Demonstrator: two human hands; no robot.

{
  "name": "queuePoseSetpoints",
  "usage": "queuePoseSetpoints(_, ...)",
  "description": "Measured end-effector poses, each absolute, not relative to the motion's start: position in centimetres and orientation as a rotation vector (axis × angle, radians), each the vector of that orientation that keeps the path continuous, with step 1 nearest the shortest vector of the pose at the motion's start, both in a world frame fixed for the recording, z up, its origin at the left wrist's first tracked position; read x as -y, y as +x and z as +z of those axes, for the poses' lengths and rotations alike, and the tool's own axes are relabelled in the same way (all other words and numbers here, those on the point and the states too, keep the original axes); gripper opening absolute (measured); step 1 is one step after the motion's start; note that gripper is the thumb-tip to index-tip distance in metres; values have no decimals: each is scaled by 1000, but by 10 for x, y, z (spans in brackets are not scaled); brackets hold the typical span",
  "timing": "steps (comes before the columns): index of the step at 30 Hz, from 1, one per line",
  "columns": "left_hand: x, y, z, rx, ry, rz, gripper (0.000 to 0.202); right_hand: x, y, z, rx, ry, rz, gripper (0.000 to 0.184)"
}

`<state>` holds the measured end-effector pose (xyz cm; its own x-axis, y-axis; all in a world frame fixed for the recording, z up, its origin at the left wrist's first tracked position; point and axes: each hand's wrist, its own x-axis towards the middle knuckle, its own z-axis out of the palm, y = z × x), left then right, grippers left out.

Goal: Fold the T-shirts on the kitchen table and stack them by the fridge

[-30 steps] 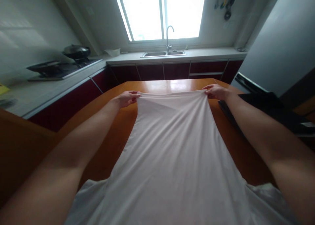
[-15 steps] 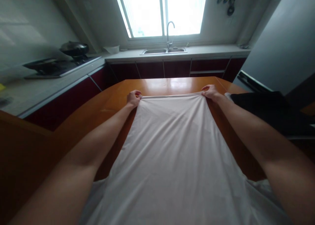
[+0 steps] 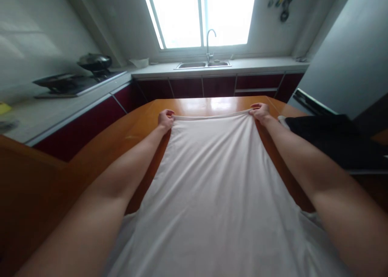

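A white T-shirt (image 3: 212, 180) stretches from the lower edge of the view to the far part of the wooden table (image 3: 142, 121), with long creases fanning from its far right corner. My left hand (image 3: 165, 120) pinches the far left corner of its hem. At the far right corner my right hand (image 3: 260, 112) has the same edge between thumb and fingers. Between both hands the hem sags slightly. What look like sleeves spread out near my forearms at the lower left and right. The shirt's nearest end is out of view.
A dark folded cloth (image 3: 327, 133) lies at the right, beside my right forearm. Beyond the table are a counter with a double sink (image 3: 203, 65) and a tap (image 3: 207, 46). On the left, pans (image 3: 94, 62) stand on a stove; a grey fridge (image 3: 348, 62) is at the right.
The hem, nearly straight before, now bows a little in the middle. My hands keep their hold and have shifted only slightly. The whole view has tilted a touch.
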<state>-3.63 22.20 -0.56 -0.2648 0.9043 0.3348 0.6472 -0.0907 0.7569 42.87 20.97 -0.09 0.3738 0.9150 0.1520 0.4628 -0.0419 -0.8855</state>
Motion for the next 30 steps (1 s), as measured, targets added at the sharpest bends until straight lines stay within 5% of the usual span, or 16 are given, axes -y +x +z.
queuePoseSetpoints(8,-204,-13,-4,-1991,2206,1088,33,-188,396,2,1600,-1882,-11,37)
queuePoseSetpoints(16,-174,6,-8,-1871,2339,197,67,-156,363,-19,2073,-2043,224,71)
queuePoseSetpoints(23,-193,8,4,-1882,2333,186,70,-177,363,-8,2057,-2000,231,71)
queuePoseSetpoints(30,-115,34,10,-1638,2595,381,64,-90,330,5,2172,-1726,109,62)
